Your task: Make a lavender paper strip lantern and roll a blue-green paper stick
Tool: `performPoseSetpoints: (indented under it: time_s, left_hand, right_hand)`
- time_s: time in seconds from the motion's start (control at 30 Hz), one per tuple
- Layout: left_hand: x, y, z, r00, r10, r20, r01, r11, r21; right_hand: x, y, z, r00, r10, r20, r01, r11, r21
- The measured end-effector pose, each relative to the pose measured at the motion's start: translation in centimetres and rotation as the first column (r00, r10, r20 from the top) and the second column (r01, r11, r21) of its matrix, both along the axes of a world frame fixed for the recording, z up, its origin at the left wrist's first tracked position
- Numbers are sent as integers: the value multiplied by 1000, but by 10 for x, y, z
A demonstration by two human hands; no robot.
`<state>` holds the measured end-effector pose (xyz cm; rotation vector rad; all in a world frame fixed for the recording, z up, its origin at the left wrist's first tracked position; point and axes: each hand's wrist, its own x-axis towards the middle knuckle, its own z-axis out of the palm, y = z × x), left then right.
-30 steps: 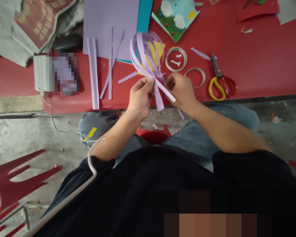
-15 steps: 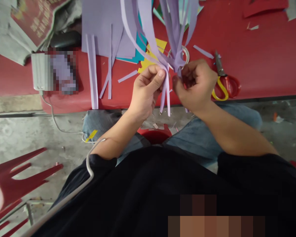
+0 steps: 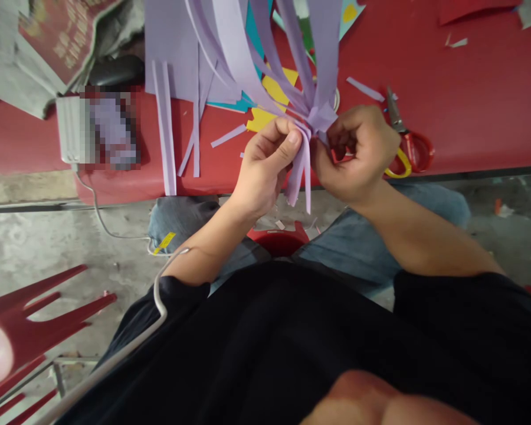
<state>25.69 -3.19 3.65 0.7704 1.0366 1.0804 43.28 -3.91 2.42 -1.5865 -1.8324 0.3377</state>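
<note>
A bundle of lilac paper strips (image 3: 292,65) fans upward out of the frame and is gathered at a knot near its base. My left hand (image 3: 265,168) pinches the bundle just below the knot, thumb and fingers closed on the strips. My right hand (image 3: 358,150) is closed on the knot from the right side. Short strip ends hang down between the two hands. Both hands are held above the front edge of the red table (image 3: 469,88).
On the table lie loose lilac strips (image 3: 166,130), a lilac sheet (image 3: 168,47), yellow and teal paper, and scissors (image 3: 407,141) with red and yellow handles, just right of my right hand. A white charger block (image 3: 68,130) sits at the left. A red chair (image 3: 30,319) stands lower left.
The bundle has been lifted closer to the camera and now reaches past the top edge. Both hands rose and drew closer together around the knot.
</note>
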Motion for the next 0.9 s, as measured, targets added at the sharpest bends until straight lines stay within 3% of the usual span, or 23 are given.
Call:
performPoseSetpoints:
  time_s: [0.3,0.6,0.9]
  left_hand:
    - [1,0,7,998,-47,47,50,996,-68]
    - [1,1,5,990,-85,116,81,996,39]
    - [-2,1,0,995,-95,9,95,995,-21]
  right_hand:
    - [7,3,1,998,64,14,-63,998,-13]
    - [6,4,5,996,67,64,-69,997,20]
    - [6,2,12,995,51,86,-54,998,29]
